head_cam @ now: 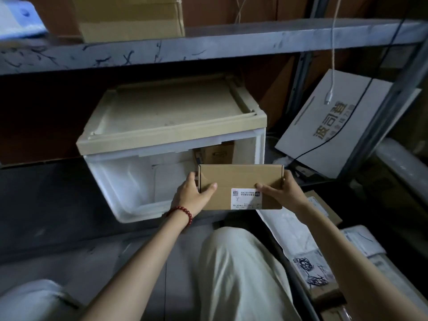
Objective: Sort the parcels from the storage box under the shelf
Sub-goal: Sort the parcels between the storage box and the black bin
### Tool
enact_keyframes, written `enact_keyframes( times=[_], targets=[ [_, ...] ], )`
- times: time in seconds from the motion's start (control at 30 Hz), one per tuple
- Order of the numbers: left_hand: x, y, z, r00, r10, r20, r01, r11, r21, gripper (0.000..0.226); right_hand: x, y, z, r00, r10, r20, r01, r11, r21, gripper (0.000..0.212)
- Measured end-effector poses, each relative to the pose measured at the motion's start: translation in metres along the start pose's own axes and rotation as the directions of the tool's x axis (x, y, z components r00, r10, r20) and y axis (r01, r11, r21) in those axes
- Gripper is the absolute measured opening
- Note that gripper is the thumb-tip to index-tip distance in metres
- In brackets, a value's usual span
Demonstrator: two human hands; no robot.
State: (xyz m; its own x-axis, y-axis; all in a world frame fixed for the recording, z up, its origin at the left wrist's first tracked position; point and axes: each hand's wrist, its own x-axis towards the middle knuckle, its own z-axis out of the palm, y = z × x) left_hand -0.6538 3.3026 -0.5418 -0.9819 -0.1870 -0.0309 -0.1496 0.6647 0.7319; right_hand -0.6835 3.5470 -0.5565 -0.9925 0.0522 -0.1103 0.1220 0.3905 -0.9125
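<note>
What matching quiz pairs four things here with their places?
1 brown cardboard parcel with white label
2 white plastic storage box with beige lid
3 red bead bracelet
4 white flat box with gold lettering

A leaning at the right
B under the grey metal shelf
C on the left wrist
D held between left hand and right hand

Pairs: 1-D, 2-B, 3-C, 4-A

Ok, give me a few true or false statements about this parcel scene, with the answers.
1. The left hand and the right hand both hold the cardboard parcel. True.
2. The parcel's face is blank. False: a white label sits on it, by the right hand.
3. The storage box stands on top of the shelf. False: it stands under the shelf.
4. A red bead bracelet is on the left wrist. True.
</note>
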Motion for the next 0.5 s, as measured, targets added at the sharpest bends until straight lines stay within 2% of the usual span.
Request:
enact_keyframes(
  times=[0.07, 0.17, 0.27, 0.33, 0.5],
  targets=[
    [0.003, 0.017, 0.013, 0.999, -0.005, 0.044, 0.004, 1.000, 0.022, 0.052, -0.001, 0.009, -0.021, 0.999, 0.022, -0.041, -0.023, 1.000, -0.013, 0.073],
    [0.008, 0.043, 0.038, 0.993, 0.031, 0.117, -0.030, 1.000, -0.011, 0.039, -0.006, 0.024, -0.056, 0.992, 0.065, -0.113, -0.072, 0.995, -0.063, 0.073],
    [0.005, 0.073, 0.070, 0.983, 0.085, 0.161, -0.081, 0.996, -0.034, 0.039, -0.020, 0.044, -0.094, 0.973, 0.143, -0.179, -0.155, 0.987, -0.051, 0.071],
    [0.001, 0.098, 0.099, 0.968, 0.139, 0.208, -0.133, 0.990, -0.043, 0.037, -0.031, 0.065, -0.124, 0.946, 0.183, -0.266, -0.196, 0.980, -0.021, 0.067],
    [-0.006, 0.137, 0.151, 0.932, 0.253, 0.260, -0.255, 0.967, -0.026, 0.046, -0.057, 0.093, -0.166, 0.889, 0.203, -0.411, -0.181, 0.979, 0.092, 0.063]
  ],
)
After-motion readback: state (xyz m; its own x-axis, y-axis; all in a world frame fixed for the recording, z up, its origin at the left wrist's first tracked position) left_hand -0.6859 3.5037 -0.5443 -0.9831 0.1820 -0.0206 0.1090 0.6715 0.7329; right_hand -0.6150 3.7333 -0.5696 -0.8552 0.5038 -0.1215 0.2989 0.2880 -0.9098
